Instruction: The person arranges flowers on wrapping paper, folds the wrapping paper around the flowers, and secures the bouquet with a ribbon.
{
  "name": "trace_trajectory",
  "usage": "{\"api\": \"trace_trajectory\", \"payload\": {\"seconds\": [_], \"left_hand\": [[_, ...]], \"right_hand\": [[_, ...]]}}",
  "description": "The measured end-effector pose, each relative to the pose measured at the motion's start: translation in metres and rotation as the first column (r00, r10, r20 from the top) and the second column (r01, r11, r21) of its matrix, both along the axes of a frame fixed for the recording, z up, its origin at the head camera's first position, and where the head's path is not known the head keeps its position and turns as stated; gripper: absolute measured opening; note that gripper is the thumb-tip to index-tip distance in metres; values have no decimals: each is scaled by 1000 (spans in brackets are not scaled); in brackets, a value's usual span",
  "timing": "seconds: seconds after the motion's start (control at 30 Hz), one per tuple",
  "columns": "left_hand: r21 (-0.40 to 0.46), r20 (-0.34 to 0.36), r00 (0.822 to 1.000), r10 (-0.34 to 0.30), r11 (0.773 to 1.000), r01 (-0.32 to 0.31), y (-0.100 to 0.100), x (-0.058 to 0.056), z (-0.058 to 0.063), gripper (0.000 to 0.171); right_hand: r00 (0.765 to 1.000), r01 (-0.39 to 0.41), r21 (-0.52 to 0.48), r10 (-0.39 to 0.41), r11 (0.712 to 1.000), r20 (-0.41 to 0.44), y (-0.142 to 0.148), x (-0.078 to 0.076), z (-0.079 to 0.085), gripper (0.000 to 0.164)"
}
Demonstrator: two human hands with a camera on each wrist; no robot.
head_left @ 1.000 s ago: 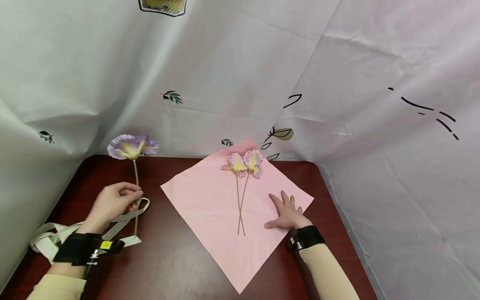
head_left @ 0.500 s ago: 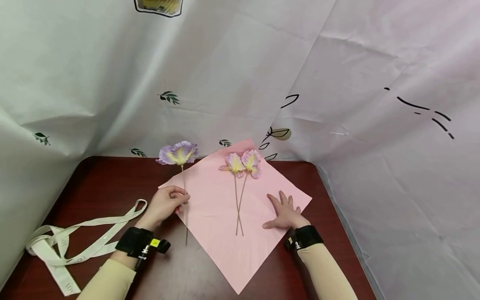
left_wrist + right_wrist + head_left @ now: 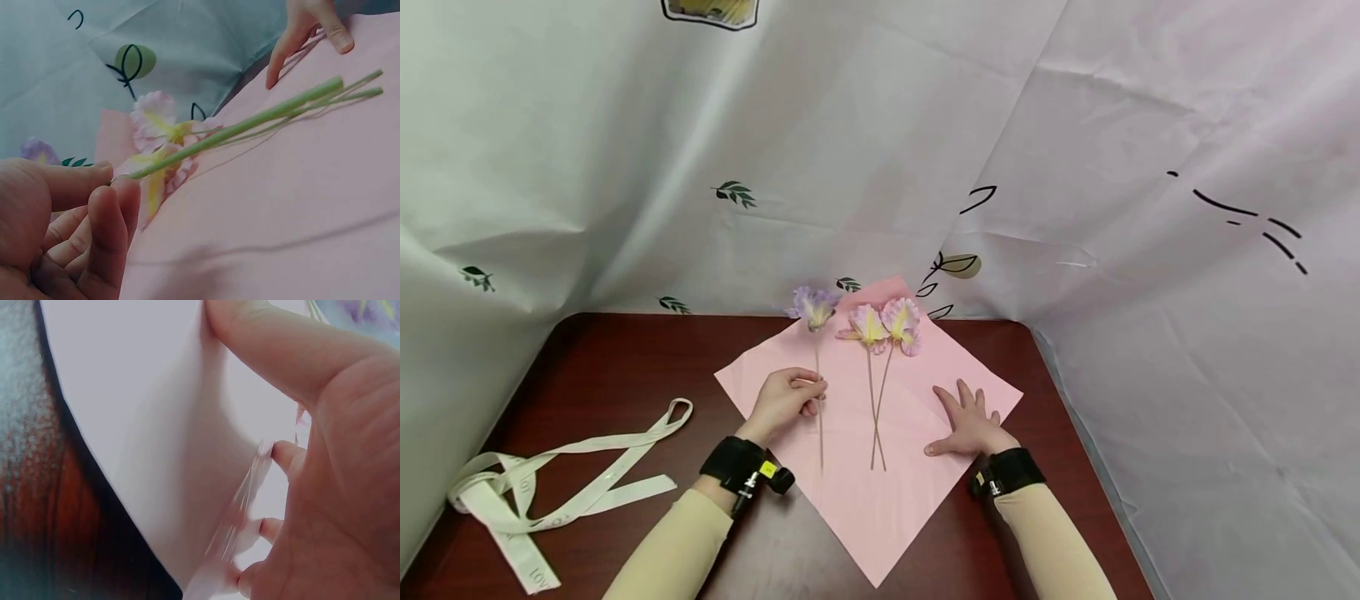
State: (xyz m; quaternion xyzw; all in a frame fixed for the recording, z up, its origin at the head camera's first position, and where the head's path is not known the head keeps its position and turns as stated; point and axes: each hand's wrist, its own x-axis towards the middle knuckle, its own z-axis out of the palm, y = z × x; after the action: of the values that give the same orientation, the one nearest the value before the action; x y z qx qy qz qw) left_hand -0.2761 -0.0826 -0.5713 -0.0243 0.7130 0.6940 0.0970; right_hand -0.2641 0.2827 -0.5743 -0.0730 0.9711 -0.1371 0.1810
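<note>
My left hand (image 3: 784, 402) pinches the thin green stem (image 3: 250, 126) of a purple artificial flower (image 3: 815, 308) between thumb and fingers. That flower stands above the left half of a pink sheet of wrapping paper (image 3: 850, 508). Two pink-and-yellow artificial flowers (image 3: 901, 323) lie on the paper just to its right, their stems crossed low down. My right hand (image 3: 972, 425) rests with spread fingers on the paper near its right corner. In the right wrist view, the paper (image 3: 137, 425) wrinkles under those fingers.
A cream ribbon (image 3: 572, 508) with printed letters lies loosely looped at the table's left. The dark red table (image 3: 625, 358) meets a pale printed curtain (image 3: 850, 167) at the back and sides.
My left hand has carried the purple flower rightward, from beside the ribbon to over the pink paper. The right hand stays in place on the paper.
</note>
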Motion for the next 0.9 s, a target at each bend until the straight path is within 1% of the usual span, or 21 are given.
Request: {"api": "trace_trajectory", "payload": {"seconds": [0.23, 0.4, 0.6, 0.9], "left_hand": [[82, -14, 1000, -19, 996, 20, 38, -8, -5, 23], [113, 6, 1000, -29, 993, 29, 55, -12, -9, 19], [56, 25, 999, -30, 998, 28, 63, -16, -14, 18], [-60, 16, 1000, -24, 998, 25, 71, -24, -20, 20]], "right_hand": [[1000, -3, -1, 3, 1000, 1, -1, 0, 2, 119], [1000, -6, -6, 6, 1000, 8, -2, 1, 1, 119], [1000, -2, -15, 2, 1000, 15, -1, 1, 1, 119], [1000, 2, -14, -2, 1000, 16, -1, 3, 2, 118]]}}
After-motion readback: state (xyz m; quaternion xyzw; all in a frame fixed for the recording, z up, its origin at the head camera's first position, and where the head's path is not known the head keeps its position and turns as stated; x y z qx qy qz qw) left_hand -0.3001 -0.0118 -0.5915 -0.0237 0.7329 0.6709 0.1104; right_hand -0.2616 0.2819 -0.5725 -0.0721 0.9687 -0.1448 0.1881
